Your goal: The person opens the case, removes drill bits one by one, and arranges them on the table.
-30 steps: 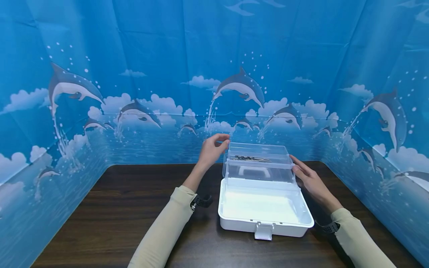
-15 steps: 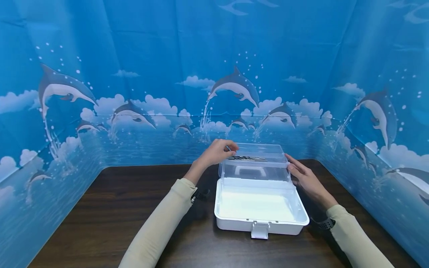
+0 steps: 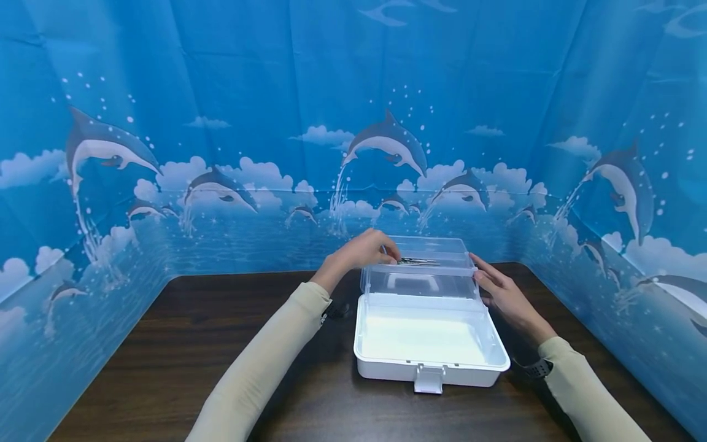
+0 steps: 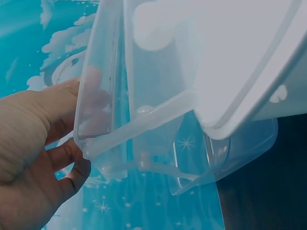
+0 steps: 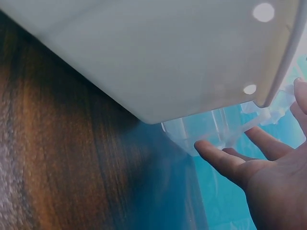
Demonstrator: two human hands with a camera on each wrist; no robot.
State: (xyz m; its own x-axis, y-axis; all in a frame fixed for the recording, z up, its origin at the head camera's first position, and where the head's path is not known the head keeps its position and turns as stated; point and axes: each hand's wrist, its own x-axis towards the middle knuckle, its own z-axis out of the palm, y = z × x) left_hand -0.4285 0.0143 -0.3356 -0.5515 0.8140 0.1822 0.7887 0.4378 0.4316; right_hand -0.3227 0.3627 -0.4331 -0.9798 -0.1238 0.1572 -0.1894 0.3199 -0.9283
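A white storage box [image 3: 433, 374] stands with its lid up on the table; a translucent upper tray [image 3: 450, 263] is raised behind its base. Slim dark and silver metal rods, resembling drill bits [image 3: 422, 261], lie in that tray. Over their left ends is my left hand [image 3: 366, 248], fingers bent down into the tray. In the left wrist view, fingertips of the left hand [image 4: 38, 139] show blurred through the clear wall; whether they pinch the bits is hidden. My right hand [image 3: 510, 301] rests at the tray's right side, fingers extended [image 5: 223, 160] in the right wrist view.
The dark wooden table [image 3: 221, 344] extends left of the box. A white latch [image 3: 428, 379] hangs down at the box's front. Blue dolphin-printed curtains [image 3: 265, 110] enclose the back and both sides.
My left hand has moved right and down from the tray's upper left corner onto the left part of the metal bits. The right hand has stayed against the tray's right side.
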